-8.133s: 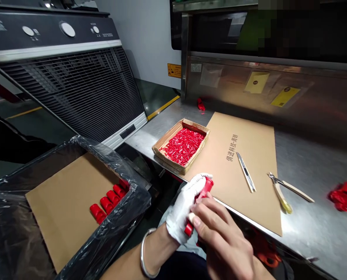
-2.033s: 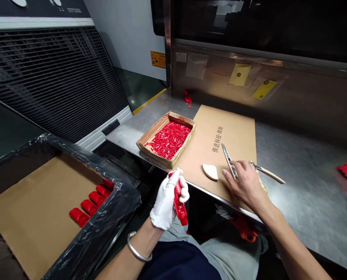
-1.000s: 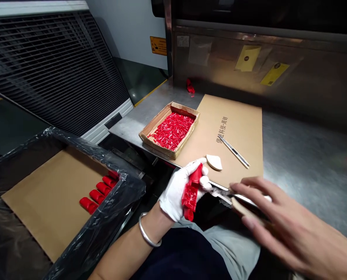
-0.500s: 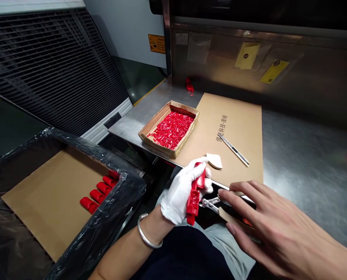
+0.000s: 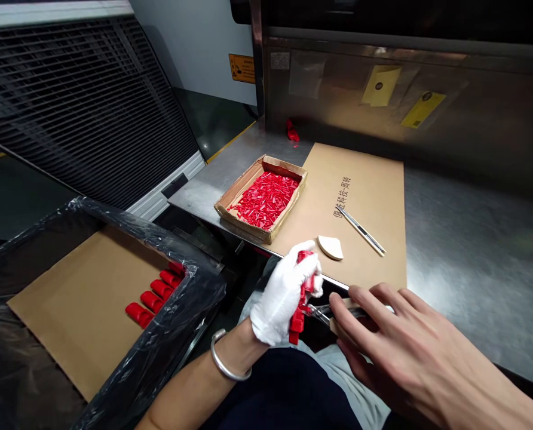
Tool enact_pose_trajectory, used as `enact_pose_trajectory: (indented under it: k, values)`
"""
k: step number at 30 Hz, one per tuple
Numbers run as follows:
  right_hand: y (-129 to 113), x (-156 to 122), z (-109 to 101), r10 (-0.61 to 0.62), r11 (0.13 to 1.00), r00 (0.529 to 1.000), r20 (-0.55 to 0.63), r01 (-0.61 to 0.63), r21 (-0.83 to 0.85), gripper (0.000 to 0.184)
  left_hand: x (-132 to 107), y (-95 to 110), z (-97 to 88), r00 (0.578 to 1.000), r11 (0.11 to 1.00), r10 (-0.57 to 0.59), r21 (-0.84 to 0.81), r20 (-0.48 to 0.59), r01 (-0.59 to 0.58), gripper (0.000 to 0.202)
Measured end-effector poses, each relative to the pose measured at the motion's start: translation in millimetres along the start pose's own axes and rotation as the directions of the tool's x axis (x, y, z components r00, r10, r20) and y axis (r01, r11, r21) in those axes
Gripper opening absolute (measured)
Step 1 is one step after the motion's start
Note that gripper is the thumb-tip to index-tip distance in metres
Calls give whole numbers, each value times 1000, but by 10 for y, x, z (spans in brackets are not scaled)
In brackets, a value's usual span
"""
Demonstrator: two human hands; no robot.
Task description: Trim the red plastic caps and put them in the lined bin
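Observation:
My left hand [image 5: 275, 301], in a white glove, is closed around a red plastic part [image 5: 297, 325] just off the table's front edge. Bare and wrapped over the handles, my right hand [image 5: 396, 343] grips a pair of nippers [image 5: 322, 315]. The jaws of the nippers meet the right side of the red part; whether they bite into it cannot be made out. Fingers hide much of the handles and the part's upper end. Just beyond the glove lies a pale fan-shaped piece [image 5: 330, 248].
A shallow cardboard box [image 5: 244, 226] of small red scraps stands on the metal table [image 5: 455, 257]. A slim craft knife [image 5: 360, 230] rests on a brown cardboard sheet [image 5: 374, 179]. At left, a black-lined bin [image 5: 206, 286] holds several red parts [image 5: 140, 314] on cardboard.
My right hand has closed further on the nippers, drawing the handles together. The red part has turned slightly in my left hand, whose fingers now cover more of it.

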State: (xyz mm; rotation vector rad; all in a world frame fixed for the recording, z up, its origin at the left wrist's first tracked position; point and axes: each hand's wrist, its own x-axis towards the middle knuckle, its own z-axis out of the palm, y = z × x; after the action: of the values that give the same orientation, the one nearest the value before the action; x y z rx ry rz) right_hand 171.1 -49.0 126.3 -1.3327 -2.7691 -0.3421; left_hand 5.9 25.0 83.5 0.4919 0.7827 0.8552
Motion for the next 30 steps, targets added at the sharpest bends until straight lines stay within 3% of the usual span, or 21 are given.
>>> enact_pose_trajectory:
  k: [10,15,21,23,26,30]
  values:
    - [27,1,80,-27,999,999,24,26,38,32,45,3,-55,982,983,-160,-74,96,167,24]
    - [82,2,92,-82,993,996,22,80,87,29,93,-20,-89,935,945,-304,-63,185,320,18]
    - [214,12,40,-146,977,989,13,142,157,27,166,-63,-94,887,919,-378,-10,264,395,12]
    - [236,10,32,-166,976,986,14,162,146,30,180,-66,-89,878,915,-391,16,277,402,13]
    - [222,6,41,-155,982,988,-2,154,109,32,180,-42,-63,903,938,-343,43,259,344,15]
    - [156,24,41,-52,989,998,44,45,144,25,157,9,-18,920,953,-302,37,251,302,16]
